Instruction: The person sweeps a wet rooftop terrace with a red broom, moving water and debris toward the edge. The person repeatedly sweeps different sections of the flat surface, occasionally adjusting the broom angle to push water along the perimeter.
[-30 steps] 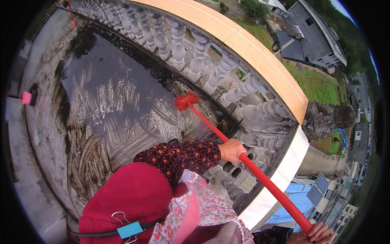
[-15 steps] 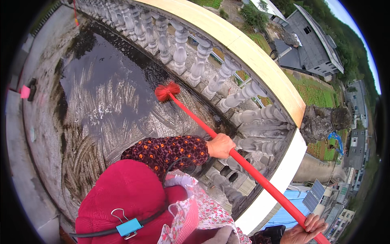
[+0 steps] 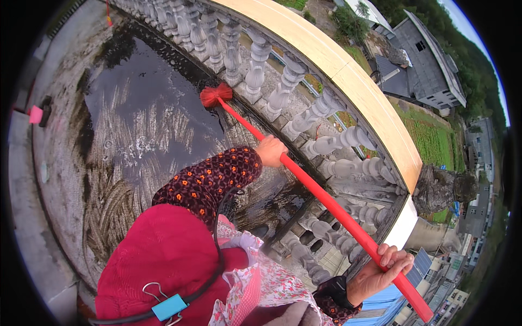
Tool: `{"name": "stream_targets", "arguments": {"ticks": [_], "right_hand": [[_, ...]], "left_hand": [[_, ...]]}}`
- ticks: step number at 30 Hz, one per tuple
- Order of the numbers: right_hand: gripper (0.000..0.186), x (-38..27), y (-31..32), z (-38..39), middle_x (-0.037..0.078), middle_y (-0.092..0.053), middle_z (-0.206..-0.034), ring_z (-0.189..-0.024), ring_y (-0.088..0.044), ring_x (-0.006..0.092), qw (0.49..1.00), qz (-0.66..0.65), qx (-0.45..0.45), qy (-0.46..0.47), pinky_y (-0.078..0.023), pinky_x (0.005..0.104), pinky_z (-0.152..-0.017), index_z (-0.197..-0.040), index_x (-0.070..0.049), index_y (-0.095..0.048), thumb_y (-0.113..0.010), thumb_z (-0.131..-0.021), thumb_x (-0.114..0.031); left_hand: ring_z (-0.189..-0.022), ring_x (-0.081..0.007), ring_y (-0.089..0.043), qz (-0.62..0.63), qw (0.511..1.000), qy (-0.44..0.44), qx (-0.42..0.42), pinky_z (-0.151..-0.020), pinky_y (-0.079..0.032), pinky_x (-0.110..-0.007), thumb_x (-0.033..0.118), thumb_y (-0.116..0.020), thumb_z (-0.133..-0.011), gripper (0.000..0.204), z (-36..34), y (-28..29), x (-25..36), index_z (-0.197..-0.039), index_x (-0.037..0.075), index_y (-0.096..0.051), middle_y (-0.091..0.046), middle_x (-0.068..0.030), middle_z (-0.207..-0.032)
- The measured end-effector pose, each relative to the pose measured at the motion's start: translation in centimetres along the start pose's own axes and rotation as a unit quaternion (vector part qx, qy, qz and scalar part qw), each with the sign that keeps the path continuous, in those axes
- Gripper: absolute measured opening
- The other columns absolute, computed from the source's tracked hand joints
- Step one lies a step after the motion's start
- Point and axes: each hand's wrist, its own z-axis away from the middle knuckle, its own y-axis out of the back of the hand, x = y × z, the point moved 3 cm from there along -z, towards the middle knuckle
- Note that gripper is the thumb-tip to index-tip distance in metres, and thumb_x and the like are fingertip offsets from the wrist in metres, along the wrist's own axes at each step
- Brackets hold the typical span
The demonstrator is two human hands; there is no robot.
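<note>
A red broom (image 3: pixel 324 197) with a long handle slants across the view. Its red bristle head (image 3: pixel 216 95) rests on the wet floor (image 3: pixel 141 119), close to the foot of the baluster railing. My left hand (image 3: pixel 271 151), in a dark floral sleeve, is wrapped round the handle partway down. Near the upper end, my right hand (image 3: pixel 379 273) grips the same handle with its fingers curled over it; a black band circles that wrist. Dark water and streaky scrub marks surround the bristles.
A railing of stone balusters (image 3: pixel 255 70) with a pale, flat top rail (image 3: pixel 348 81) curves along the right, ending at a weathered post (image 3: pixel 435 190). A pink object (image 3: pixel 36 114) sits by the low left wall. Fields and buildings lie beyond the railing.
The broom head has slid forward and slightly left along the railing's foot. Both hands moved with it, up and to the left, still gripping the handle.
</note>
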Motion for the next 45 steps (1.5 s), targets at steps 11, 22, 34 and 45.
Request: {"name": "stream_targets", "arguments": {"ticks": [11, 22, 34, 45], "right_hand": [[0.02, -7.6, 7.4, 0.1, -0.003, -0.035, -0.069, -0.059, -0.035, 0.0115, 0.983, 0.056, 0.158, 0.068, -0.037, 0.0276, -0.053, -0.086, -0.013, -0.047, -0.053, -0.102, -0.025], [0.025, -10.6, 11.8, -3.6, -0.004, -0.028, -0.066, -0.057, -0.031, 0.0099, 0.99, 0.111, 0.053, 0.072, -0.033, 0.0265, -0.051, -0.083, -0.014, -0.042, -0.049, -0.105, -0.025], [0.021, 7.0, 8.2, -0.5, -0.004, -0.032, -0.066, -0.054, -0.032, 0.0061, 0.993, -0.049, 0.071, -0.081, -0.033, 0.0261, -0.058, -0.094, -0.007, -0.051, -0.05, -0.107, -0.023], [0.025, -14.7, 8.9, -5.2, -0.005, -0.033, -0.064, -0.054, -0.035, 0.0075, 0.995, 0.041, 0.066, 0.057, -0.034, 0.0222, -0.049, -0.088, -0.013, -0.044, -0.048, -0.106, -0.03]], "left_hand": [[-0.068, -0.0369, -0.066, 0.185, 0.961, -0.188, -0.082, -0.06, -0.05, -0.047, 0.025, -0.066, -0.063, 0.016, -2.1, -4.1, 10.7, -0.069, 0.011, -0.07, -0.066, -0.0142, -0.067], [-0.061, -0.0361, -0.064, 0.189, 0.969, -0.158, -0.023, -0.054, -0.048, -0.047, 0.023, -0.069, -0.06, 0.012, -1.1, -3.6, 15.6, -0.065, 0.012, -0.066, -0.063, -0.0124, -0.061], [-0.071, -0.0367, -0.066, 0.062, 0.986, -0.051, -0.147, -0.062, -0.05, -0.048, 0.021, -0.072, -0.061, 0.016, -4.7, -8.2, 0.4, -0.073, 0.012, -0.071, -0.065, -0.0116, -0.067], [-0.056, -0.0363, -0.062, 0.3, 0.913, -0.259, -0.095, -0.051, -0.046, -0.045, 0.02, -0.068, -0.056, 0.014, -1.9, -1.5, 18.1, -0.062, 0.007, -0.066, -0.058, -0.0151, -0.054]]}}
